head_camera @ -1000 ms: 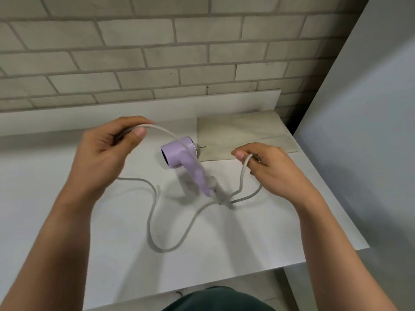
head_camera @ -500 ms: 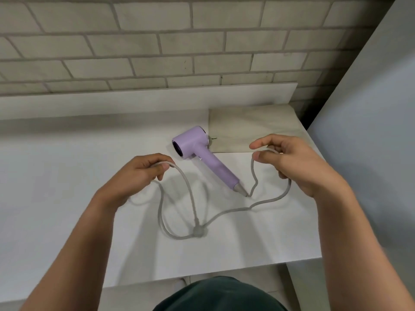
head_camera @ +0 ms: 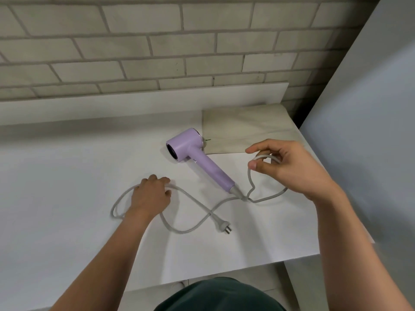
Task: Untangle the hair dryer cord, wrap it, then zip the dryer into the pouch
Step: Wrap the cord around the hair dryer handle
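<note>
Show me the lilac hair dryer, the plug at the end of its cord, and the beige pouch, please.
Lilac plastic hair dryer (head_camera: 212, 170): head view, middle of its handle.
Grey cord plug (head_camera: 220, 224): head view, plug body, behind the pins.
Beige fabric pouch (head_camera: 244, 129): head view, bare flat face.

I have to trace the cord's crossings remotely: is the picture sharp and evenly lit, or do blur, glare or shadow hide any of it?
Head view: sharp, soft even light, no glare on the table; cord and plug read clearly; its wide lens bows the brick wall; the left hand covers a stretch of cord.
</note>
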